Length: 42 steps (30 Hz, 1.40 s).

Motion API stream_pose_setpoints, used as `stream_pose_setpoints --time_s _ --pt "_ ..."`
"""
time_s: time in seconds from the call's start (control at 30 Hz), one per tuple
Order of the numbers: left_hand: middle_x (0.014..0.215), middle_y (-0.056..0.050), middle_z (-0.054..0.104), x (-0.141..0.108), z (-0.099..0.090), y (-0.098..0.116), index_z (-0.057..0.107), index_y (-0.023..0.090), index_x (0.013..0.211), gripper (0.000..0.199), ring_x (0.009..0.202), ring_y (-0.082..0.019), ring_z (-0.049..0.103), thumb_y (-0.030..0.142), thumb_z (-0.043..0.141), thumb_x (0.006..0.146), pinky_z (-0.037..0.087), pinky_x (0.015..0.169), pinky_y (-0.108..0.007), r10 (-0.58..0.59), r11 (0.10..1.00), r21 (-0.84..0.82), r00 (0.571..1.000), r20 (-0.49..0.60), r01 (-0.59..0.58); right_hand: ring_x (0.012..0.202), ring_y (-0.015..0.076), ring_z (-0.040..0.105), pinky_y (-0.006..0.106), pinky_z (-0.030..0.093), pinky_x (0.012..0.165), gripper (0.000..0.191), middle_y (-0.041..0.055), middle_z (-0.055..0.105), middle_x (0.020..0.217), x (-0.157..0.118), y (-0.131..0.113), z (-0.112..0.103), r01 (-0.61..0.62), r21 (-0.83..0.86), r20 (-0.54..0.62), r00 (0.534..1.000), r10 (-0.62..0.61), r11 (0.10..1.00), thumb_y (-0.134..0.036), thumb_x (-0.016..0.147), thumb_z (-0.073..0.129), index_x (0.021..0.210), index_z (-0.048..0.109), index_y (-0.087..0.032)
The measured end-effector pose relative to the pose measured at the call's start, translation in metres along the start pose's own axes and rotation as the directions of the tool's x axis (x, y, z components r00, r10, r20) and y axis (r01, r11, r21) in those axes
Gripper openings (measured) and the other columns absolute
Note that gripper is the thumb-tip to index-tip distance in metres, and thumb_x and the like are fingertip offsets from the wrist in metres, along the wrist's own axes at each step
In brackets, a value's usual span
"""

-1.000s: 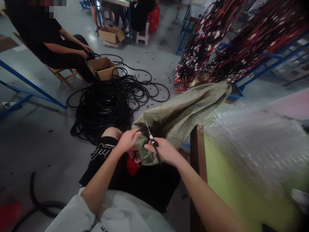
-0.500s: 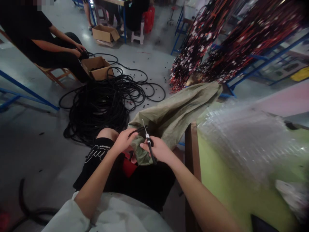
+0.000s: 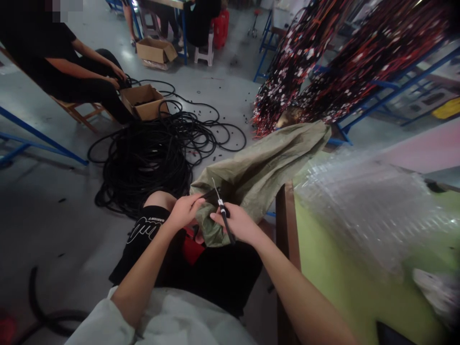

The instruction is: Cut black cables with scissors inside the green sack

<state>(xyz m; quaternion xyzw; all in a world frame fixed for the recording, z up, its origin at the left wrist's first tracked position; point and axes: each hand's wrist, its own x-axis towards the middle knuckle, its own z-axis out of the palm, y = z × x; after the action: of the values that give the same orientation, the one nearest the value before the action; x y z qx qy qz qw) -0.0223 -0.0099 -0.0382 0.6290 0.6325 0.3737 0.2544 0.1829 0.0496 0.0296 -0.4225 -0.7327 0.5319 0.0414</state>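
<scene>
The left hand [image 3: 184, 211] had a pinching grip on a thin black cord [image 3: 210, 193], and the right hand [image 3: 236, 222] had its grip wrapped around a thin metal tool [image 3: 222, 209] with a black handle. Both were at the open mouth of a green-grey sack [image 3: 268, 165]. The cord stuck out toward the tool (it was too dark there to tell if they touched). The cord looked light and bendy, like rubber, so it would likely flop if held far from its end. Pinching close to the end seemed best, and it did not look easy to break. The tool looked light but stiff, and its skinny tip might be sharp, so the handle seemed the good place to hold. The sack looked soft, crinkly and maybe a bit slippery; its rim seemed the part to grab.
</scene>
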Motion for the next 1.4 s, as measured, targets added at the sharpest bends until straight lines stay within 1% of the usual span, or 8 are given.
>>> stream_pose_setpoints --time_s 0.13,0.23,0.4,0.6,0.73,0.87,1.07,1.4 --pt "0.066 -0.001 0.058 -0.001 -0.007 0.006 0.061 0.016 0.081 0.048 0.063 -0.015 0.053 0.047 0.029 0.1 0.041 0.064 -0.025 -0.056 0.992 -0.112 0.996 0.065 0.063 0.061 0.0154 0.058 0.025 0.044 0.056 0.035 -0.0009 0.059 0.069 0.003 0.004 0.004 0.003 0.141 0.071 0.997 -0.013 0.99 -0.053 0.085 0.066 0.089 0.054 -0.02" --pt "0.06 0.001 0.049 -0.002 -0.012 0.01 0.056 0.015 0.072 0.053 0.057 -0.013 0.045 0.053 0.03 0.098 0.036 0.056 -0.024 -0.091 0.953 -0.279 0.988 0.123 0.122 0.067 0.0145 0.058 0.024 0.047 0.06 0.039 -0.0007 0.059 0.077 0.0 -0.004 0.001 0.054 0.237 0.142 0.986 -0.09 0.97 -0.054 0.082 0.07 0.093 0.053 -0.02" --pt "0.055 0.004 0.037 -0.004 -0.016 0.013 0.052 0.015 0.072 0.053 0.051 -0.01 0.033 0.059 0.033 0.096 0.027 0.048 -0.022 -0.142 0.845 -0.478 0.962 0.234 0.241 0.056 0.0133 0.057 0.022 0.045 0.049 0.046 -0.0018 0.054 0.067 -0.01 -0.026 -0.008 0.013 0.358 0.272 0.955 -0.117 0.934 -0.063 0.084 0.061 0.085 0.05 -0.018" --pt "0.068 0.001 0.05 -0.001 -0.009 0.011 0.055 0.015 0.08 0.044 0.062 -0.011 0.045 0.049 0.036 0.098 0.037 0.058 -0.022 -0.079 0.931 -0.348 0.991 0.112 0.114 0.052 0.0117 0.056 0.02 0.041 0.044 0.049 -0.0027 0.051 0.069 -0.005 -0.019 -0.004 -0.034 0.397 0.203 0.978 -0.052 0.917 -0.065 0.082 0.063 0.084 0.05 -0.018" --pt "0.086 -0.002 0.062 0.0 -0.002 0.007 0.056 0.017 0.113 0.03 0.076 -0.015 0.057 0.041 0.047 0.097 0.045 0.072 -0.026 -0.025 0.967 -0.253 0.999 -0.025 0.018 0.058 0.012 0.055 0.022 0.042 0.051 0.046 -0.0029 0.052 0.069 -0.003 -0.014 -0.003 0.021 0.381 0.199 0.975 -0.104 0.924 -0.063 0.084 0.062 0.09 0.05 -0.019" --pt "0.104 -0.007 0.064 0.0 0.003 0.0 0.057 0.018 0.115 0.027 0.094 -0.019 0.06 0.035 0.045 0.098 0.047 0.086 -0.031 0.036 0.982 -0.18 0.989 -0.141 -0.061 0.061 0.0124 0.054 0.022 0.041 0.055 0.043 -0.0023 0.054 0.068 -0.006 -0.016 -0.005 0.064 0.335 0.226 0.963 -0.146 0.94 -0.06 0.087 0.061 0.092 0.05 -0.019" --pt "0.092 -0.006 0.065 0.0 0.005 -0.005 0.06 0.017 0.116 0.033 0.085 -0.018 0.061 0.036 0.038 0.1 0.048 0.083 -0.032 0.03 0.984 -0.169 0.991 -0.128 -0.051 0.057 0.0124 0.054 0.022 0.041 0.052 0.042 -0.0036 0.053 0.063 -0.006 -0.015 -0.003 0.056 0.317 0.209 0.97 -0.127 0.947 -0.059 0.087 0.061 0.09 0.05 -0.019" --pt "0.086 -0.006 0.064 0.002 0.003 0.004 0.061 0.015 0.111 0.038 0.079 -0.018 0.059 0.04 0.034 0.101 0.047 0.076 -0.03 -0.01 0.98 -0.2 0.995 -0.095 -0.01 0.047 0.0139 0.056 0.02 0.037 0.04 0.039 -0.0051 0.048 0.059 -0.004 -0.015 0.001 -0.001 0.32 0.138 0.989 -0.045 0.948 -0.054 0.084 0.067 0.081 0.049 -0.019"
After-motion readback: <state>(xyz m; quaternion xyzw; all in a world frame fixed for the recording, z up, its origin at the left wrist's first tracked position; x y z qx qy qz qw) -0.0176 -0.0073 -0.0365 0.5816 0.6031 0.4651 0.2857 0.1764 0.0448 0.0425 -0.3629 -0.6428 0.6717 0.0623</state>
